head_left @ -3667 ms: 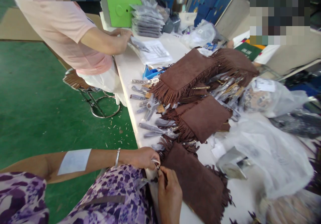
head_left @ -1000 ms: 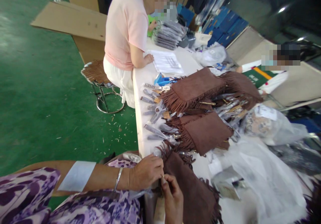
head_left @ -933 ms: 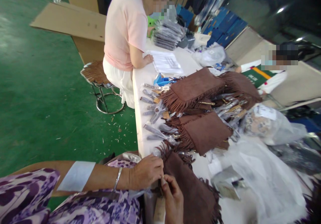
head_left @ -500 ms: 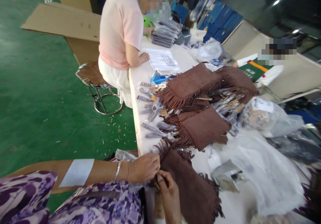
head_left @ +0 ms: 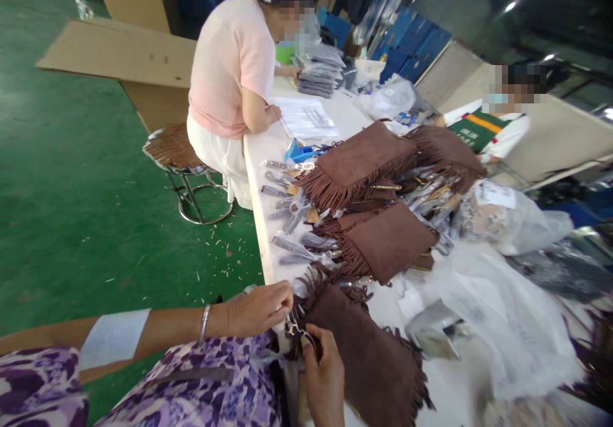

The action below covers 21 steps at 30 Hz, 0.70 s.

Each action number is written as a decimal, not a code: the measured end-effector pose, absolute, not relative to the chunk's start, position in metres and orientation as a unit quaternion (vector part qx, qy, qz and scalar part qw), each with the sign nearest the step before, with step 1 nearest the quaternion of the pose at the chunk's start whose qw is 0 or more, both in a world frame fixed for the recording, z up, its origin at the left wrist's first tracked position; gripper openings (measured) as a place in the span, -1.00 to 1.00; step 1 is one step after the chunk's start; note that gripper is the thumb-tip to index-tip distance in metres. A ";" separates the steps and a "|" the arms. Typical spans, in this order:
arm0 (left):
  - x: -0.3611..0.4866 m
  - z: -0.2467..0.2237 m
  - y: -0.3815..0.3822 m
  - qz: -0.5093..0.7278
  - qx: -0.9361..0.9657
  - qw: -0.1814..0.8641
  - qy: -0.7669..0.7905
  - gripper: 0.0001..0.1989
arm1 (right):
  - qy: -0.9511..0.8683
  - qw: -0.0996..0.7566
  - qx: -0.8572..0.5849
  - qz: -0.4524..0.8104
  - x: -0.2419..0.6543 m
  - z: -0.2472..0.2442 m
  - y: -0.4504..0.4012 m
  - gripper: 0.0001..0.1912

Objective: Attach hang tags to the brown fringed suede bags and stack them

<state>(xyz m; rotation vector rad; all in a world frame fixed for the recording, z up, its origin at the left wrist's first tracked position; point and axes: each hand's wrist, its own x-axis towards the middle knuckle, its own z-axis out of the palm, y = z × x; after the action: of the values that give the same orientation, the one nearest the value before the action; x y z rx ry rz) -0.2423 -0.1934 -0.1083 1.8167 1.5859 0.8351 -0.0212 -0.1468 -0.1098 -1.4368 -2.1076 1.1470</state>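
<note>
A brown fringed bag [head_left: 364, 350] lies flat on the white table, close in front of me. At its left edge my left hand [head_left: 261, 309], wearing a silver bangle, is closed in a pinch; what its fingertips hold is too small to make out. Just below, my right hand [head_left: 323, 373] pinches a small dark piece between thumb and forefinger, at the bag's edge. A small shiny metal clasp [head_left: 290, 329] shows in the gap between both hands. Part of the bag's left side is hidden by my fingers.
More brown fringed bags [head_left: 390, 239] with plastic-wrapped straps [head_left: 292, 248] are piled farther along the table [head_left: 256, 223]. Clear plastic bags [head_left: 507, 325] lie to the right. A co-worker in pink [head_left: 230, 69] sits on a stool [head_left: 179, 152] at the table; another person [head_left: 479, 127] is across it.
My hands have moved apart: the left has drawn back left and slightly up from the right, uncovering the metal clasp between them. The bag stays in place.
</note>
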 end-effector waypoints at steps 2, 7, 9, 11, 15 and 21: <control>-0.239 -0.107 -0.198 0.285 0.710 0.268 0.585 -0.95 | -0.763 0.177 -0.495 0.377 -0.023 -0.111 -0.149 -0.78; -0.223 -0.113 -0.199 0.173 0.778 0.147 0.586 -0.84 | -0.799 0.192 -0.466 0.328 -0.025 -0.111 -0.152 -0.75; -0.217 -0.118 -0.196 0.142 0.788 0.117 0.587 -0.88 | -0.799 0.196 -0.460 0.334 -0.023 -0.107 -0.152 -0.75; -0.213 -0.120 -0.194 0.136 0.785 0.107 0.595 -0.90 | -0.797 0.198 -0.452 0.350 -0.019 -0.102 -0.152 -0.76; -0.214 -0.113 -0.193 0.183 0.764 0.156 0.598 -0.92 | -0.783 0.202 -0.460 0.367 -0.015 -0.093 -0.154 -0.78; -0.220 -0.097 -0.193 0.165 0.771 0.222 0.574 -0.95 | -0.749 0.198 -0.472 0.422 -0.020 -0.089 -0.159 -0.78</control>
<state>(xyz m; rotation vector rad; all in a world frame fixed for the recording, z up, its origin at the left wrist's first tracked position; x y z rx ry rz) -0.2202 -0.1928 -0.0966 2.1298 1.5844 0.4554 -0.0203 -0.1588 -0.0889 -1.3195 -2.0957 1.1796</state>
